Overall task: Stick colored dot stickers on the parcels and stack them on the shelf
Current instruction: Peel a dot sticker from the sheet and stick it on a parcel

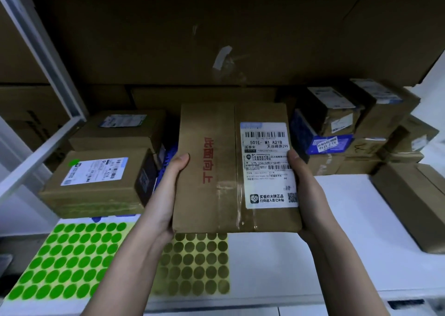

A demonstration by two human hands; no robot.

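Observation:
I hold a flat brown parcel [212,171] with red printed characters and a white shipping label above the white shelf [277,262]. My left hand [166,190] grips its left edge, thumb on top. On the opposite edge my right hand [305,188] grips it the same way. Below the parcel lie a sheet of green dot stickers [69,260] at the left and a sheet of olive-yellow dot stickers [197,265] in the middle. No dot sticker shows on the held parcel's top.
Two stacked parcels [101,171] sit at the left, the lower one with a green dot. Several parcels [349,127] are piled at the back right, and a long box [414,207] lies at the right edge. Large cartons [192,38] fill the back. A metal shelf post [43,50] stands left.

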